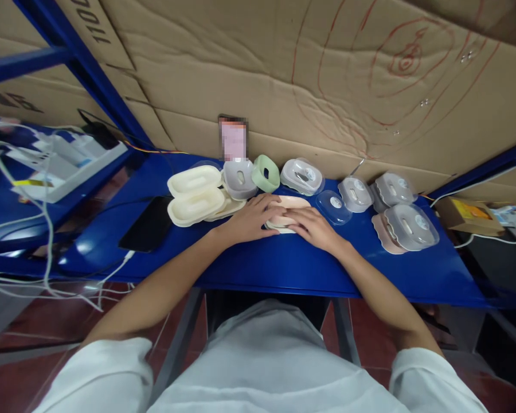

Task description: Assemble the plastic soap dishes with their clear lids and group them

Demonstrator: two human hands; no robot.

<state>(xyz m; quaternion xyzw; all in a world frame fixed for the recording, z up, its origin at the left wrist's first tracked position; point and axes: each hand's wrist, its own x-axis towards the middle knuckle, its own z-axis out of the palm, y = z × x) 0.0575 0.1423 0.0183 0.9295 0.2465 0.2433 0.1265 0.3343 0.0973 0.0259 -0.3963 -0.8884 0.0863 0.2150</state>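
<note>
A pale pink soap dish (293,202) lies on the blue table between my hands, partly covered by them. My left hand (254,219) grips its left side, the fingers reaching over the top and the thumb along the near edge. On its right side my right hand (313,227) holds it, fingers bent across it. Close to my left hand are stacked cream dishes (196,205), a grey dish (239,179) and a green dish (266,173). A clear lid (333,207) with a round sticker lies just beyond my right hand.
Lidded grey dishes (301,176) stand at the back, and more lidded dishes (410,228) at the right. A black phone (146,225) with a white cable lies left. Another phone (233,139) leans against the cardboard wall (249,69). A white tray (77,166) sits far left.
</note>
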